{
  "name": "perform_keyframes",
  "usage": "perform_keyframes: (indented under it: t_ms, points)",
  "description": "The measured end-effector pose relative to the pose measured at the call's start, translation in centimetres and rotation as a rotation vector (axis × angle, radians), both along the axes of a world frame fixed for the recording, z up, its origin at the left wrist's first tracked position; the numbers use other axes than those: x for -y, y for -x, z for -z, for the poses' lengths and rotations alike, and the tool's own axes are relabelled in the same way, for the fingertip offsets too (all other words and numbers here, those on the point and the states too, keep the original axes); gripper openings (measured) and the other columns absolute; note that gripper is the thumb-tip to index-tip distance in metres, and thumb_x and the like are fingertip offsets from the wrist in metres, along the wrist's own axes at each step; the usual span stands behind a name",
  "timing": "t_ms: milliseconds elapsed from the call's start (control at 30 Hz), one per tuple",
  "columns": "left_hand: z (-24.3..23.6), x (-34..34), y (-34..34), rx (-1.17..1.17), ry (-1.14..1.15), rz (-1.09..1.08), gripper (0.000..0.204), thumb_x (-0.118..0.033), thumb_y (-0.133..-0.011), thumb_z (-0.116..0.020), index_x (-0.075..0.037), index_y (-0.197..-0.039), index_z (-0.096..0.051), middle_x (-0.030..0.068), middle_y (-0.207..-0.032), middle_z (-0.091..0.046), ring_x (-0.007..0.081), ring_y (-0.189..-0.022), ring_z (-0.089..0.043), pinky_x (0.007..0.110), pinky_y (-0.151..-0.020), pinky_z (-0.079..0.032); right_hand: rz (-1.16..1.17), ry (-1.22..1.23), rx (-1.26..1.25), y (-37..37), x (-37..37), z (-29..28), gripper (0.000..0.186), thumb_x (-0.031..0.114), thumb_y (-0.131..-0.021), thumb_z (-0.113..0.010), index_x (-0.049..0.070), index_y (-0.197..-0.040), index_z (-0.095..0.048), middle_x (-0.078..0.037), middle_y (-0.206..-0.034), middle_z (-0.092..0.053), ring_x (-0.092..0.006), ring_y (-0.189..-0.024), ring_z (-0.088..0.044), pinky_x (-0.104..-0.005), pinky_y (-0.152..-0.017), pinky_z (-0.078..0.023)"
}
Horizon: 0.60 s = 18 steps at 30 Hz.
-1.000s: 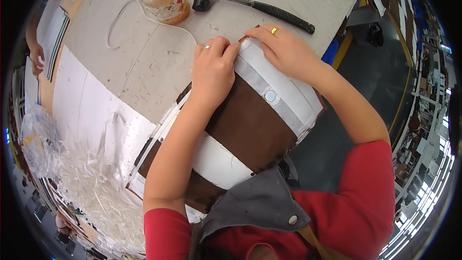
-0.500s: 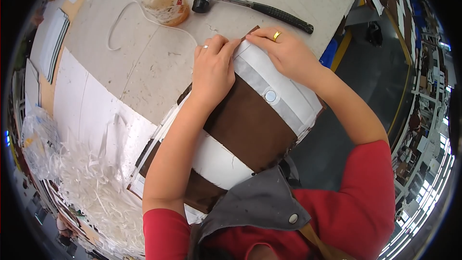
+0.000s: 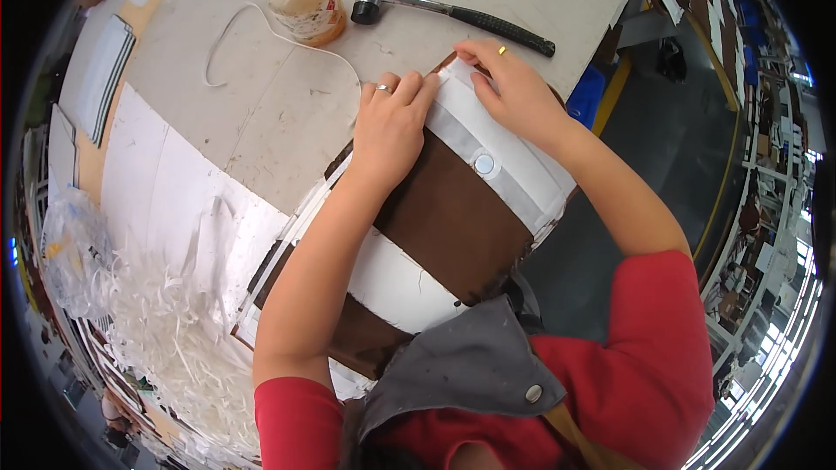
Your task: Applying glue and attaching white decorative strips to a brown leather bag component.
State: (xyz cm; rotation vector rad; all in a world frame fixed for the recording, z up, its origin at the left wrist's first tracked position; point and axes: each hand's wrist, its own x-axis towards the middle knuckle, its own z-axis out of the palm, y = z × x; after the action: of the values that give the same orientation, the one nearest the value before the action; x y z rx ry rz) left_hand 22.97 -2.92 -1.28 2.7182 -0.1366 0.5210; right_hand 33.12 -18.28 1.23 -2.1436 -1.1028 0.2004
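Observation:
A brown leather panel [image 3: 461, 218] with white backing bands and a small round metal snap [image 3: 483, 163] lies at a slant in front of me, its near end by my apron. My left hand [image 3: 394, 126] is closed at its upper left edge, fingers curled and pressed down on the white band there. At the panel's top corner, the bent fingertips of my right hand [image 3: 514, 91] hold the brown edge. The right thumb lies over the white band, a little apart from those fingertips. What lies under the left palm is hidden.
Beyond my hands lie a mallet [image 3: 453, 10] with a black grip and a cloudy bottle [image 3: 306, 9] holding amber liquid. A thin white cord [image 3: 300, 43] curls beside them. White strips [image 3: 165, 322] heap at the left. A blue bin [image 3: 585, 97] stands past the table's right edge.
My right hand has loosened from a tight pinch, with its thumb now apart from the fingertips. The left hand stays at the panel's edge. The whole view has shifted slightly.

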Motion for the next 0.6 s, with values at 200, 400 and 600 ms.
perform_keyframes:
  t_ms: [200, 400, 600]
  points:
    - [-0.6, 0.2, -0.3, -0.094, 0.002, -0.047, 0.047, 0.001, -0.071, -0.051, -0.012, -0.117, -0.054, 0.0037, -0.09, -0.05, 0.0223, -0.082, -0.049, 0.033, -0.073, -0.038, -0.05, 0.038, 0.036, -0.5, 0.0, -0.1, 0.032, -0.003, -0.076, -0.048, 0.003, -0.107, -0.056, -0.01, -0.105, -0.053, -0.0294, -0.09, -0.055, -0.0356, -0.076, -0.047]
    - [-0.9, 0.7, -0.5, -0.086, -0.195, -0.038, 0.044, -0.003, -0.074, -0.05, -0.014, -0.116, -0.055, 0.0033, -0.088, -0.05, 0.0217, -0.082, -0.049, 0.032, -0.07, -0.038, -0.166, 0.199, 0.298, -0.7, -0.4, -0.2, 0.027, -0.003, -0.076, -0.049, 0.001, -0.101, -0.057, -0.01, -0.103, -0.055, -0.0266, -0.094, -0.054, -0.0343, -0.077, -0.047]
    - [-1.0, 0.7, -0.4, -0.082, -0.179, -0.11, 0.036, -0.004, -0.076, -0.05, -0.01, -0.111, -0.055, 0.0055, -0.087, -0.051, 0.0229, -0.079, -0.052, 0.033, -0.067, -0.039, -0.074, 0.185, 0.057, -0.4, -0.2, -1.1, 0.025, -0.004, -0.078, -0.047, 0.002, -0.101, -0.056, -0.009, -0.106, -0.057, -0.0258, -0.102, -0.053, -0.0335, -0.083, -0.046]
